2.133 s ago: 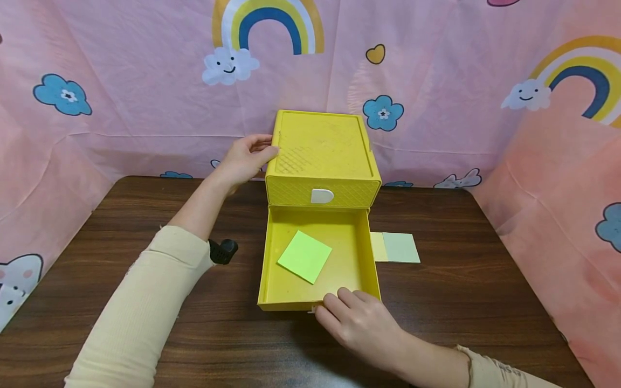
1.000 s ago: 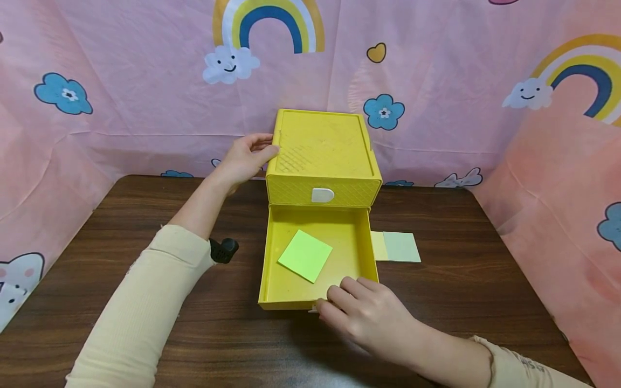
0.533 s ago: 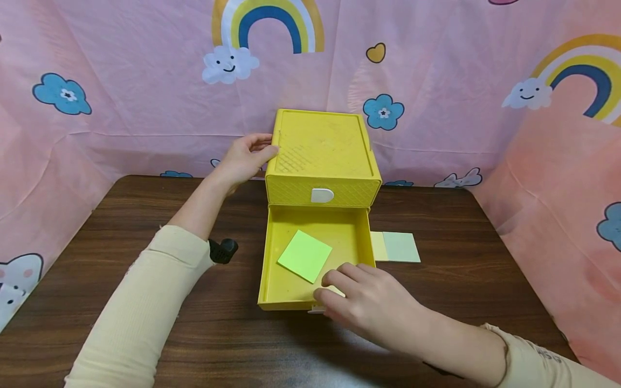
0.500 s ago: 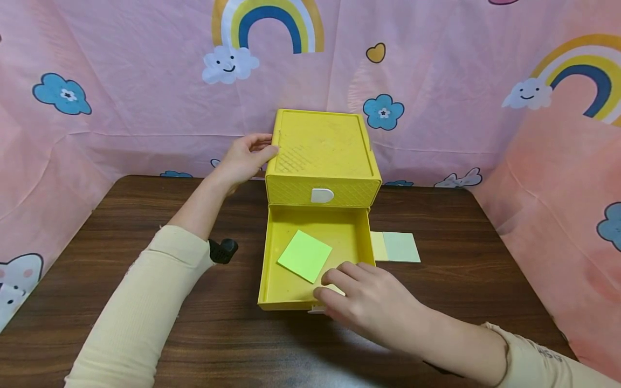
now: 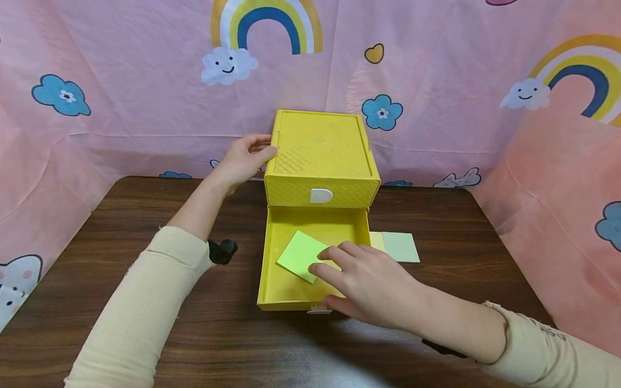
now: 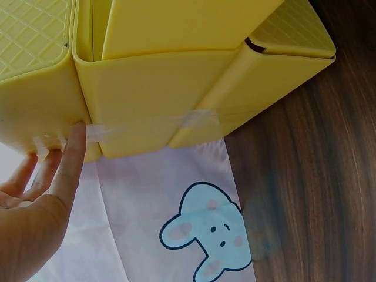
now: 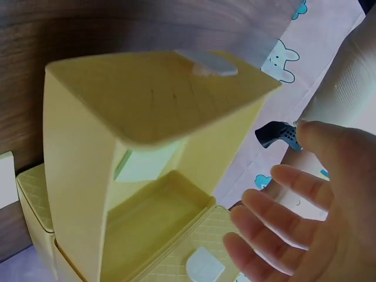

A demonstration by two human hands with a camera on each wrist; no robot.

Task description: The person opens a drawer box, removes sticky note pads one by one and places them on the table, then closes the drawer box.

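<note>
Both sets of fingers (image 6: 71, 158) are reaching out unclenched, the left hand (image 5: 240, 160) touching the yellow box's (image 5: 322, 145) side, the right hand (image 5: 366, 281) hovering above green paper (image 5: 297, 256) in the drawer (image 5: 286, 293).

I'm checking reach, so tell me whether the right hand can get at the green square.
Probably yes: the right hand is empty, the drawer stands open, and nothing lies on the green square.

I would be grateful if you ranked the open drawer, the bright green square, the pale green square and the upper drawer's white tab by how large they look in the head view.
1. Open drawer
2. Bright green square, partly hidden by the right hand
3. Pale green square
4. White tab
</note>
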